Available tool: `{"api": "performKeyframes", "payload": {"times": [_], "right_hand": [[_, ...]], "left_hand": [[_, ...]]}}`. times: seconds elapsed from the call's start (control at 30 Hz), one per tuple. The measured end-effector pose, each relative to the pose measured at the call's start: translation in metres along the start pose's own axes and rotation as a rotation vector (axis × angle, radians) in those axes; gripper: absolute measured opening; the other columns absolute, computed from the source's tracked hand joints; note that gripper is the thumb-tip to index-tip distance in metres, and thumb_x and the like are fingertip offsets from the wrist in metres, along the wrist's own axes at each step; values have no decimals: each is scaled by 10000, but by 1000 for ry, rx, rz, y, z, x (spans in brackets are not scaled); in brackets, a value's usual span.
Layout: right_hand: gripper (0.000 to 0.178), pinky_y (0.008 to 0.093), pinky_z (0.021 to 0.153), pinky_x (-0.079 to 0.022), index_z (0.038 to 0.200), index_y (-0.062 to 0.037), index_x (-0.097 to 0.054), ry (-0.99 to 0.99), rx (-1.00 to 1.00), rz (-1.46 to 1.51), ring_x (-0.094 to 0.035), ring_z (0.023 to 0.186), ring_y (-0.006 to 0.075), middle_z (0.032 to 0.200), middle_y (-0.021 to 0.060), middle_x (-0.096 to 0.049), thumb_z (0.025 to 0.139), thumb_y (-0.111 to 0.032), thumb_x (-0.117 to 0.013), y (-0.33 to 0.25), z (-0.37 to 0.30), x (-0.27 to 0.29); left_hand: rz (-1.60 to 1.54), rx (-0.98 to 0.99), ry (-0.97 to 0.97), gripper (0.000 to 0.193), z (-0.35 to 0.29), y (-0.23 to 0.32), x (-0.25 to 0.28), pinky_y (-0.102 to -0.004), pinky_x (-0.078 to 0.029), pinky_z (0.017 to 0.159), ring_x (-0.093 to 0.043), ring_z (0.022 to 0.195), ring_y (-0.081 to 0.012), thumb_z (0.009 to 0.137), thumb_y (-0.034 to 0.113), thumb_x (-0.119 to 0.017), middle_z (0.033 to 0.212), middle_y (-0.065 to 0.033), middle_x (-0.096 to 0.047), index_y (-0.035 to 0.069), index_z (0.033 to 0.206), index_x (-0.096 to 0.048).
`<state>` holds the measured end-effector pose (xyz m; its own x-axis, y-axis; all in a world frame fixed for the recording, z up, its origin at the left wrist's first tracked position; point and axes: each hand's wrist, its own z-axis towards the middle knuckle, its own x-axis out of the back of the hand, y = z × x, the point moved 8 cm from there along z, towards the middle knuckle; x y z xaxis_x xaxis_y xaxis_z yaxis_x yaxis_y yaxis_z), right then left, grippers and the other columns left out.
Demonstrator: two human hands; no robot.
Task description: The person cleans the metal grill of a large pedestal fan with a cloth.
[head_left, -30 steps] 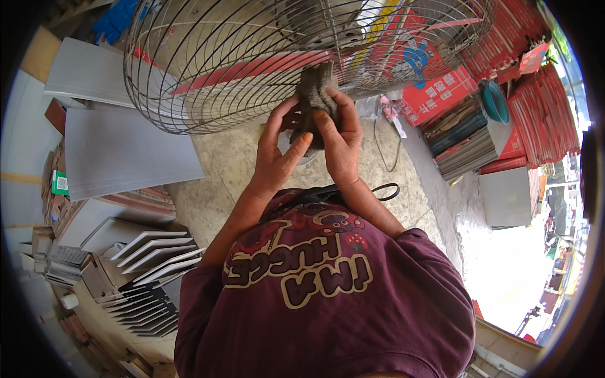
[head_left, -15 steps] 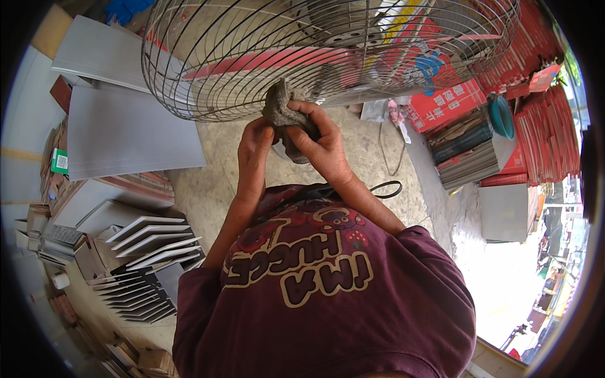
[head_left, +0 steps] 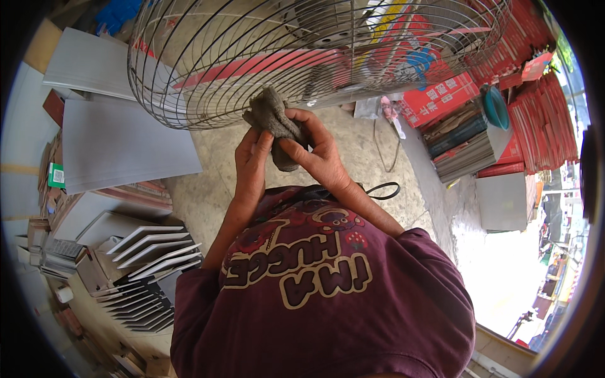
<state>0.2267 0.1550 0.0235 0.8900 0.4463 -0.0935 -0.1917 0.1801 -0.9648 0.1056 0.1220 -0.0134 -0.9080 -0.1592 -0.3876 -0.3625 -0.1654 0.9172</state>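
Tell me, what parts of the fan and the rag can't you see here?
- Wire fan guard, head view: its top is cut off by the picture's upper edge.
- Grey rag: its lower part is hidden by the right hand and left hand.
- Fan's stand: not in view.

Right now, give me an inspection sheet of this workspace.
Surface: bare concrete floor, dusty, no table.
Job's things: crumpled grey rag just below the rim of a round wire fan guard.
Clutter: grey panels, stacked white angle profiles, red cartons, teal bowl.
Hands: left hand and right hand both grip the rag.
Cables: black cord looped on the floor.
Surroundings: bright street at right.
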Motion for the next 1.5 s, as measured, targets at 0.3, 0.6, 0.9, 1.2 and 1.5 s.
{"api": "performKeyframes", "payload": {"times": [0.3, 0.6, 0.9, 1.2, 1.5], "right_hand": [[398, 215, 734, -460, 1173, -33, -474, 130, -85, 109, -536, 857, 68, 959, 20, -584, 861, -147, -694, 11, -8, 11], [339, 249, 862, -429, 1169, -25, -482, 183, -112, 189, -533, 974, 74, 1029, 9, -578, 865, -57, -629, 13, -13, 19], [316, 279, 939, -419, 1156, -15, -507, 156, -94, 156, -555, 1037, 108, 1077, 25, -597, 852, -6, -594, 8, -16, 19], [294, 273, 862, -450, 1115, -9, -537, 160, 23, -91, -573, 961, 117, 993, 47, -613, 831, -2, -614, -1, -16, 18], [342, 307, 832, -472, 1130, 15, -550, 151, 125, -359, -608, 947, 201, 994, 137, -636, 817, -64, -664, -20, -17, 14]], "left_hand": [[27, -16, -4, 288, -1, -9, -4, -251, -417, 876, -546, 987, -98, 952, 120, -543, 1079, -34, -621, -11, 1208, -563], [32, -71, -65, 269, 1, -1, -15, -226, -413, 859, -502, 988, -75, 937, 97, -583, 1093, -19, -576, -11, 1182, -552], [39, -86, -40, 273, -4, 7, -14, -225, -409, 863, -499, 984, -75, 921, 118, -615, 1078, -14, -580, -1, 1159, -556], [57, -129, -2, 241, -6, 12, -12, -240, -429, 849, -526, 967, -91, 908, 100, -628, 1049, -34, -596, 3, 1120, -567], [71, -160, 29, 278, -8, 10, -7, -255, -450, 838, -544, 973, -102, 895, 99, -647, 1054, -48, -600, -3, 1134, -548]]}}
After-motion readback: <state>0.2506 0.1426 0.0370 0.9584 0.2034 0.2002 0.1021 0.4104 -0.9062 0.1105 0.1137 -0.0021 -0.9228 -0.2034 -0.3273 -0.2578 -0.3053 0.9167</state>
